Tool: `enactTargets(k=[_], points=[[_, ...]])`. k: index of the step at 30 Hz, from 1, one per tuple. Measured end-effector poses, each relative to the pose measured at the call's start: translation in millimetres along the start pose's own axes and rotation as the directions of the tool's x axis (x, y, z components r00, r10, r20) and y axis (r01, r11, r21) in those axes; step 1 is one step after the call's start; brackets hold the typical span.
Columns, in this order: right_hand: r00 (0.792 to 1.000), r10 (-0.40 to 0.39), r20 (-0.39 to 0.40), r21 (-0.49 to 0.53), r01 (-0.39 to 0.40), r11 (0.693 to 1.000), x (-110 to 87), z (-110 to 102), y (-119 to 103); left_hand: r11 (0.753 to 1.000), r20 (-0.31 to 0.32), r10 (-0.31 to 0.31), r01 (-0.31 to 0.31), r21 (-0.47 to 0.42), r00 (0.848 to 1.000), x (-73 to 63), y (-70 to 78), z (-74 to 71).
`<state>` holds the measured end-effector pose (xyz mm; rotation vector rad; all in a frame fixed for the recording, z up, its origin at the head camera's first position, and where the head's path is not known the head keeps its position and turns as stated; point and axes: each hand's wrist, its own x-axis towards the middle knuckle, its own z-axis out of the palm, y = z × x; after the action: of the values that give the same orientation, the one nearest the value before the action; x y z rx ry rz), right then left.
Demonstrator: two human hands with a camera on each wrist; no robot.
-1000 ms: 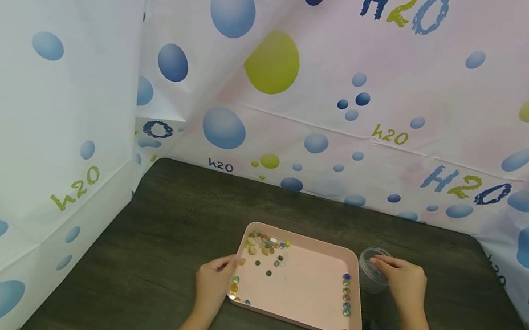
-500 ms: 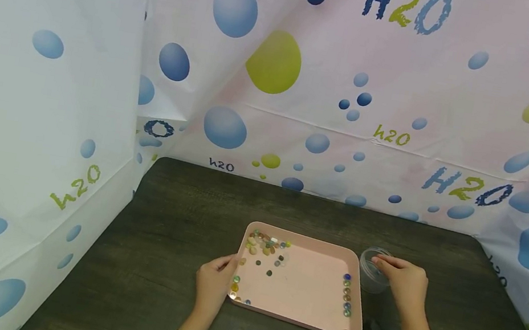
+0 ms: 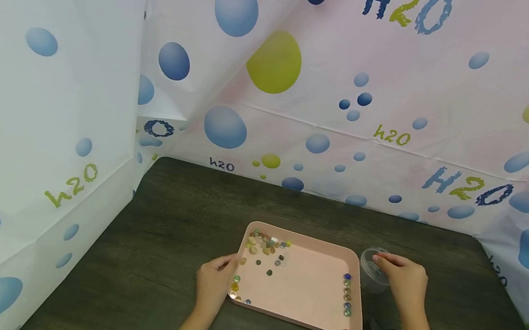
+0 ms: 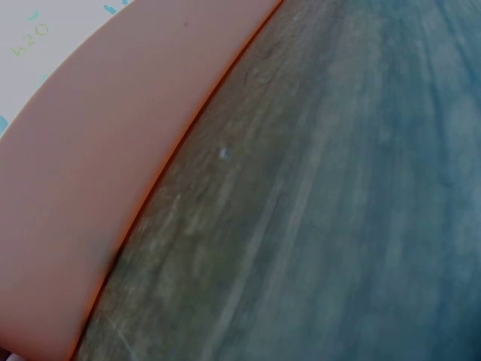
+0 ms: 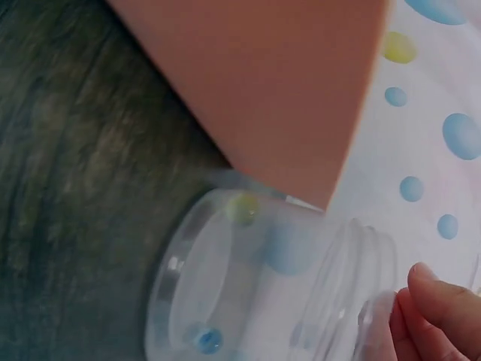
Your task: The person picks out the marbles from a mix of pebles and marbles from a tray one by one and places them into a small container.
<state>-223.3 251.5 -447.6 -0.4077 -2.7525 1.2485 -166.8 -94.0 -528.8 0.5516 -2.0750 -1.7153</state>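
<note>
A shallow pink tray [image 3: 307,287] lies on the dark table with glass marbles and pebbles in it. The left hand [image 3: 213,289] grips the tray's left wall. In the left wrist view, only the tray's outer side [image 4: 128,150] shows, beside blurred wood. The right hand [image 3: 403,285] is at the mouth of a clear plastic jar [image 3: 373,277], right of the tray. In the right wrist view, its thumb and fingers [image 5: 443,301] come together at the rim; whether they pinch anything is hidden. A blue marble [image 5: 209,340] shows low in the jar.
Marbles and stones [image 3: 265,243] cluster in the tray's back left corner. A row of marbles [image 3: 347,296] runs along its right wall. More marbles [image 3: 235,287] sit at its front left. A patterned sheet [image 3: 329,83] rises behind and beside the table.
The right hand's fingers shift very slightly at the jar's mouth. The left hand, the tray and the jar stay in place.
</note>
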Motion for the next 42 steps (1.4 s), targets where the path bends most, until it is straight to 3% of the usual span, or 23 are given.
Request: enactTargets(k=[8,19,26,33,42], points=[[0.999,-0.019,0.032,0.003,0.019,1.0,0.4,-2,-16,1.0,-0.006,0.001,-0.001,0.005,1.0,0.0,1.8,-1.1],[0.993,-0.084,0.079,0.094,0.077,0.993,-1.6,8,-47,1.0,-0.003,-0.003,0.003,0.008,1.0,1.4,0.9,-1.1],[0.983,-0.138,0.121,0.123,0.123,0.985,-1.7,31,-62,1.0,-0.001,0.004,-0.004,0.004,1.0,1.3,0.6,-1.1],[0.973,-0.111,0.201,0.156,0.08,0.984,2.6,61,-68,1.0,-0.003,-0.004,0.004,0.006,1.0,1.7,-2.0,0.8],[0.952,-0.184,0.243,0.143,0.152,0.978,3.1,93,-70,1.0,-0.008,0.019,-0.019,0.002,1.0,2.5,-3.8,1.5]])
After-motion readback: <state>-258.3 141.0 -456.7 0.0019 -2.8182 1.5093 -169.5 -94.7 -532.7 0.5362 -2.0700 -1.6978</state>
